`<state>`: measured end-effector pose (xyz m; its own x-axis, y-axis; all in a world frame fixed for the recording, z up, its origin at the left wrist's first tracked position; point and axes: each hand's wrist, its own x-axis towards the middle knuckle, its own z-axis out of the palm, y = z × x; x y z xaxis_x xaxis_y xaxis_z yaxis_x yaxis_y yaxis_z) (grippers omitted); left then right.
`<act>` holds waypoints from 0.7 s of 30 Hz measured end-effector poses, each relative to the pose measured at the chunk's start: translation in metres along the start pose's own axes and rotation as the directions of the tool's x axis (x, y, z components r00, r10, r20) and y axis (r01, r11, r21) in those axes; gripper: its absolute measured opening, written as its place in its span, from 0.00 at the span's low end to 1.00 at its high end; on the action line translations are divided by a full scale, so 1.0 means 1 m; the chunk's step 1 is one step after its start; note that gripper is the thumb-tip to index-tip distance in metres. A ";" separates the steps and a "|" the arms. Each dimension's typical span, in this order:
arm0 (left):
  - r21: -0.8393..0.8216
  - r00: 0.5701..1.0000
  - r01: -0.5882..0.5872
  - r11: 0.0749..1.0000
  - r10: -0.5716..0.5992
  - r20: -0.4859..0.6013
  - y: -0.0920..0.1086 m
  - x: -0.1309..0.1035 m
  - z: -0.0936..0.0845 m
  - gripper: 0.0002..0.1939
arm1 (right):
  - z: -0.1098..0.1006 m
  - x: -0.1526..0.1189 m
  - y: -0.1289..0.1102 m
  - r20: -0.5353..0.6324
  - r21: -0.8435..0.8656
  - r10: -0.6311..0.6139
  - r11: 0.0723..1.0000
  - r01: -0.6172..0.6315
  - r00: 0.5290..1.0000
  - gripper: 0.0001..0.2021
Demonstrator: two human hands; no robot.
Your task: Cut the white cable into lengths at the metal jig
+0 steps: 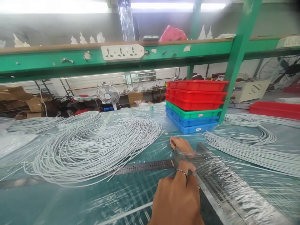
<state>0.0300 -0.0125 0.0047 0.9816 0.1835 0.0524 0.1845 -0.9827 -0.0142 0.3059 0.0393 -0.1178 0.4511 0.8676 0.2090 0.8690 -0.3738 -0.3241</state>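
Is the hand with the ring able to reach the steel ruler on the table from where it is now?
Probably yes. The ringed hand is beside the steel ruler, whose right end lies by its fingers, with only clear film between them.

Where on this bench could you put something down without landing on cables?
Bare film-covered table shows near left, below the ruler and big cable coil. A smaller patch lies between that coil and the stacked trays. Right side is crowded: cable bundles and the wrapped bar held by one hand.

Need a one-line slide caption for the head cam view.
A hand with a ring presses a plastic-wrapped strip beside a steel ruler, white cable coils and stacked trays behind.
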 end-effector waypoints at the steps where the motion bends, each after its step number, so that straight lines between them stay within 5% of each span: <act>1: -0.001 1.000 -0.010 1.000 0.010 0.002 -0.001 0.000 0.000 0.21 | 0.001 0.000 0.001 -0.006 0.002 -0.005 1.000 0.005 1.000 0.05; 10: -0.279 0.991 -0.103 0.955 0.074 -0.110 -0.005 -0.001 0.004 0.19 | -0.004 -0.002 -0.005 0.014 0.001 0.007 1.000 -0.007 1.000 0.05; 21: -0.208 0.931 -0.220 0.953 0.142 -0.337 -0.008 0.002 0.020 0.18 | -0.005 -0.001 -0.006 0.018 -0.020 0.030 0.999 -0.030 0.999 0.04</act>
<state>0.0315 -0.0034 -0.0147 0.9235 0.0235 0.3829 -0.0507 -0.9819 0.1825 0.3012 0.0393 -0.1110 0.4732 0.8619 0.1826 0.8592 -0.4056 -0.3120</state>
